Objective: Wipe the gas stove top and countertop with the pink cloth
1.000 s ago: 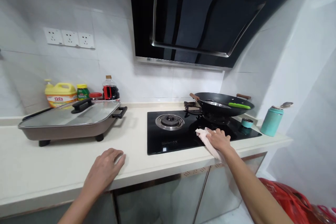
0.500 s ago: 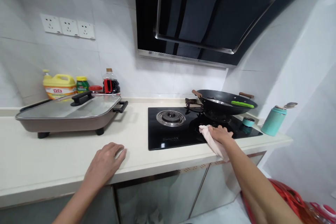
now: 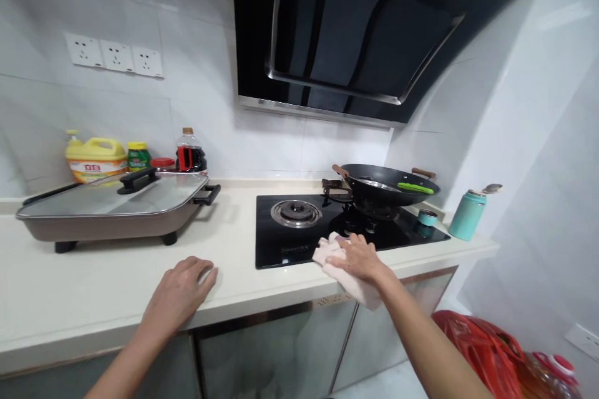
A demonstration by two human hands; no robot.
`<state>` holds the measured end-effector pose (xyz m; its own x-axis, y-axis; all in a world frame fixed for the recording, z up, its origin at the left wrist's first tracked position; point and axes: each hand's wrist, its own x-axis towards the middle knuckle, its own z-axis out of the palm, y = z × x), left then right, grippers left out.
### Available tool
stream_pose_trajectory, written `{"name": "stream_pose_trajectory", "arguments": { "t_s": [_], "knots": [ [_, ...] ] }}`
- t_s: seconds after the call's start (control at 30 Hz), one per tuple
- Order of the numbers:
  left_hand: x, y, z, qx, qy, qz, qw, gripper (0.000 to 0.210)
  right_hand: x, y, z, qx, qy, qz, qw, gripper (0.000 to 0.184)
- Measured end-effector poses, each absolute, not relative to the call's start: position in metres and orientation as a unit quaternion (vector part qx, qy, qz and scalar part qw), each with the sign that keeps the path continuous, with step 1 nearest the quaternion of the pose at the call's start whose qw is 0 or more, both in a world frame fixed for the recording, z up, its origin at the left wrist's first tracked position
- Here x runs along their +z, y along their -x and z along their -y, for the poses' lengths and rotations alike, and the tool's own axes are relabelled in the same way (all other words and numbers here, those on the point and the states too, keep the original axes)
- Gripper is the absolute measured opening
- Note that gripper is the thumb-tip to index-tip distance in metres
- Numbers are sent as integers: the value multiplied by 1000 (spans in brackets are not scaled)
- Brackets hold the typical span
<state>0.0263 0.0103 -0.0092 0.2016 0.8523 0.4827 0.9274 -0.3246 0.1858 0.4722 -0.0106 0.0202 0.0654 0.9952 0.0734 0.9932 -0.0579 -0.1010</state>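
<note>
R hand (image 3: 358,257), palm down, had a grip on the pale cloth (image 3: 349,282), bunched at the hob's (image 3: 271,255) front edge, its tail over the counter (image 3: 234,206) lip. L hand (image 3: 182,290) lay w/ nothing in it, fingers loosely curled, on the counter nr the edge. Risks, prob.: loose tail could've snagged a knob (image 3: 372,226) if swept back; too wide a pass R might've tipped the teal cup (image 3: 427,218) or bumped the wok (image 3: 397,198), green-handled utensil (image 3: 415,188) & all.
</note>
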Motion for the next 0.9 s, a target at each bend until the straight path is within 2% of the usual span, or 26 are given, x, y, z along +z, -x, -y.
{"name": "stream_pose_trajectory", "arguments": {
  "t_s": [0.07,0.2,0.27,0.63,0.9],
  "knots": [
    [-9,-25,-11,-254,772,579,70,47,20,-454,15,11,695,714,81,82],
    [-9,-23,-13,-262,773,574,66,47,16,-444,22,-17,673,728,134,54],
    [-9,-23,-13,-266,773,573,59,46,13,-458,22,-32,683,716,141,49],
    [-11,-19,-20,-283,762,580,49,41,-6,-651,9,-67,851,510,108,63],
    [-5,-22,-14,-273,749,604,32,43,-12,-720,1,-43,921,338,191,74]
  ]
}}
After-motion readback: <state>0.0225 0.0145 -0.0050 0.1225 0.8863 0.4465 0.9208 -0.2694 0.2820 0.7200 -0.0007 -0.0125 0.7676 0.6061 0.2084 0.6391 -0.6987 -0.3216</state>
